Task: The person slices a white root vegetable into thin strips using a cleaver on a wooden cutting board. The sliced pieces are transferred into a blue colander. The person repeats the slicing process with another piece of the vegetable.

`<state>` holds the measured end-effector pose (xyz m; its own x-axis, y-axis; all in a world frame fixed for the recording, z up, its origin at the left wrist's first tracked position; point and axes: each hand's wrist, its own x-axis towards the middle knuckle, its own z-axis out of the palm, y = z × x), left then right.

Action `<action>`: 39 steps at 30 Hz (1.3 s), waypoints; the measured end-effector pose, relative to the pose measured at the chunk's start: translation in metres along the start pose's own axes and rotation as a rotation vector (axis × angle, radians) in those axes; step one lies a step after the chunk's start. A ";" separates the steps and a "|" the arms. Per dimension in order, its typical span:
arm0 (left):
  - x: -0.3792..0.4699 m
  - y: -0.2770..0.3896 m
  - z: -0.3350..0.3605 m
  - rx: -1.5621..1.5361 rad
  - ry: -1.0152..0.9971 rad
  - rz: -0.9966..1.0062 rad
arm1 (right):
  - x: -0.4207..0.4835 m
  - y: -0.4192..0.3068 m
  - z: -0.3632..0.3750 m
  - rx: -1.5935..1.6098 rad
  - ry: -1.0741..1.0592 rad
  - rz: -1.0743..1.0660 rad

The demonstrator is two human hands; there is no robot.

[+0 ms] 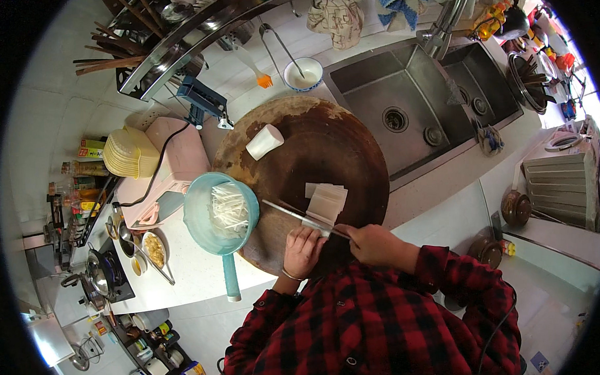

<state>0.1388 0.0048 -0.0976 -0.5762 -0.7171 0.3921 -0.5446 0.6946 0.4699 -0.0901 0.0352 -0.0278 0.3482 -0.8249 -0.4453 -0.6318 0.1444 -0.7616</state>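
A round wooden chopping board (328,132) lies before me. My right hand (379,246) is closed on the handle of a knife (296,216), whose blade points to the upper left. My left hand (303,249) presses its curled fingers on a white piece beside the blade; the piece is mostly hidden under them. Thin, flat white slices (328,202) lie overlapped just beyond the blade. A thick white chunk (265,141), perhaps radish, rests farther back on the board. White strips (229,210) lie inside a blue-green handled plastic strainer or basin (194,211) at the board's left edge.
A double steel sink (375,80) is at the right. Behind the board stand a small white bowl (316,75) with tongs and an orange-tipped brush (264,80). At the left are a pink box (180,152), yellow baskets (130,153), a dish of chopped food (154,249) and a stove (119,273).
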 end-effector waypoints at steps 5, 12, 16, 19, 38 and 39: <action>0.000 -0.001 0.000 0.022 -0.036 -0.009 | -0.003 -0.016 -0.005 -0.023 -0.117 0.004; 0.005 -0.001 -0.002 0.011 -0.051 -0.006 | -0.001 -0.015 -0.017 0.056 -0.055 0.041; 0.005 -0.002 -0.001 -0.015 -0.026 0.025 | -0.007 -0.019 -0.013 0.047 -0.052 -0.008; -0.001 -0.005 0.000 -0.029 -0.010 0.017 | -0.025 -0.026 -0.013 0.045 0.051 -0.050; -0.016 -0.018 0.005 -0.057 -0.098 0.028 | -0.074 -0.035 -0.015 -0.080 -0.011 0.049; -0.017 -0.019 0.005 -0.061 -0.102 0.038 | -0.074 -0.035 -0.015 -0.109 -0.010 0.033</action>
<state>0.1555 0.0043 -0.1171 -0.6563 -0.6785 0.3299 -0.4849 0.7144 0.5045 -0.1038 0.0831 0.0391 0.3327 -0.8151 -0.4742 -0.7141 0.1107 -0.6912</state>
